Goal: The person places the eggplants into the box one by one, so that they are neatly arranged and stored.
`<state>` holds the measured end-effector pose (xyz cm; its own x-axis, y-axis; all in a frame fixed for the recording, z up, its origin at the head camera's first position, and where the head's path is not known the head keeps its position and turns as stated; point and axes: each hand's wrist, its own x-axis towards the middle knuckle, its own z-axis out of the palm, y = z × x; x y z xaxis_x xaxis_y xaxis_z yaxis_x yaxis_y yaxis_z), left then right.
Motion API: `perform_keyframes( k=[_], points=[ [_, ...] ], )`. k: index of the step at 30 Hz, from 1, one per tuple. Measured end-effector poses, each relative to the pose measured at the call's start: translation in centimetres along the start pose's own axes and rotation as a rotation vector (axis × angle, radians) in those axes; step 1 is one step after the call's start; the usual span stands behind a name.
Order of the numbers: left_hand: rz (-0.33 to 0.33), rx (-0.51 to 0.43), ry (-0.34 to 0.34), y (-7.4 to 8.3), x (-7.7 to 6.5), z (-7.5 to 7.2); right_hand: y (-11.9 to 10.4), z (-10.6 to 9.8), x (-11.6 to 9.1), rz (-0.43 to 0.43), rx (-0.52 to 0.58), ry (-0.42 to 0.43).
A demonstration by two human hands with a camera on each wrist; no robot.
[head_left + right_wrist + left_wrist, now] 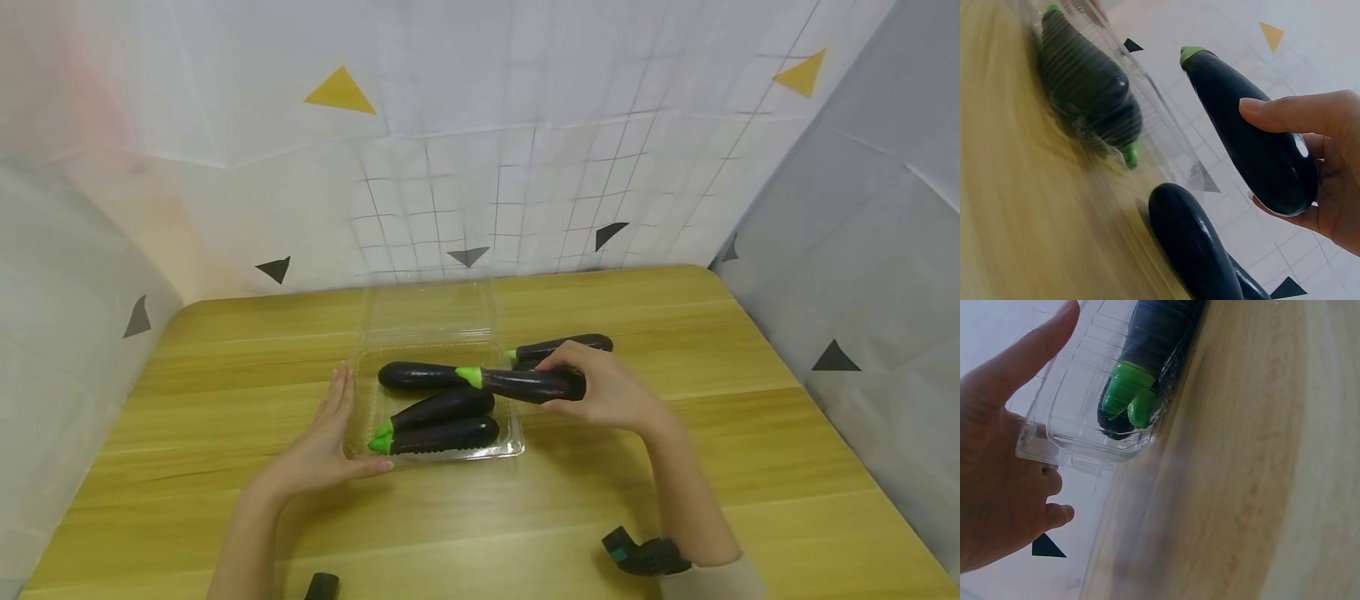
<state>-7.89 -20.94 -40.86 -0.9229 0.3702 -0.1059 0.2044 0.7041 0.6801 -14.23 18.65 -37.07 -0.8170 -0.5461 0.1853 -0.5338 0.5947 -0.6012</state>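
Note:
My right hand (pixel 603 387) grips a dark purple eggplant (pixel 528 385) by its rounded end, the green cap pointing left over the clear plastic container (pixel 510 448). In the right wrist view, the thumb lies along one side of this eggplant (pixel 1244 125), with fingers beneath it. Three more eggplants lie in the container, including a back eggplant (pixel 416 376), a middle eggplant (pixel 450 404) and a front eggplant (pixel 450 433). My left hand (pixel 322 442) rests against the container's front left corner, fingers straight along the left side and thumb stretched along the front.
Two eggplants lie on the table right of the container; the nearer eggplant (pixel 1191 244) shows clearly in the right wrist view. The container's clear lid (pixel 427 308) is folded back toward the white wall (pixel 450 200). Wood-grain tabletop (pixel 465 533) extends in front.

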Motion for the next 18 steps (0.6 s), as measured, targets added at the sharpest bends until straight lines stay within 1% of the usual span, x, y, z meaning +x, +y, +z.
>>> perform_keyframes(
  k=[5, 12, 15, 18],
  points=[
    [-0.004, -0.004, -0.001, 0.0, 0.0, 0.0, -0.3, 0.6, 0.4, -0.025, 0.010, -0.008],
    [-0.002, -0.005, 0.001, 0.0, 0.0, 0.0, -0.8, 1.7, 0.9, -0.117, 0.003, -0.011],
    [-0.002, -0.008, -0.001, 0.0, 0.0, 0.0, -1.0, 2.2, 1.1, -0.162, 0.010, -0.006],
    [-0.005, -0.013, -0.006, 0.0, 0.0, 0.0, -1.3, 2.5, 1.2, -0.183, 0.033, -0.004]
  ],
)
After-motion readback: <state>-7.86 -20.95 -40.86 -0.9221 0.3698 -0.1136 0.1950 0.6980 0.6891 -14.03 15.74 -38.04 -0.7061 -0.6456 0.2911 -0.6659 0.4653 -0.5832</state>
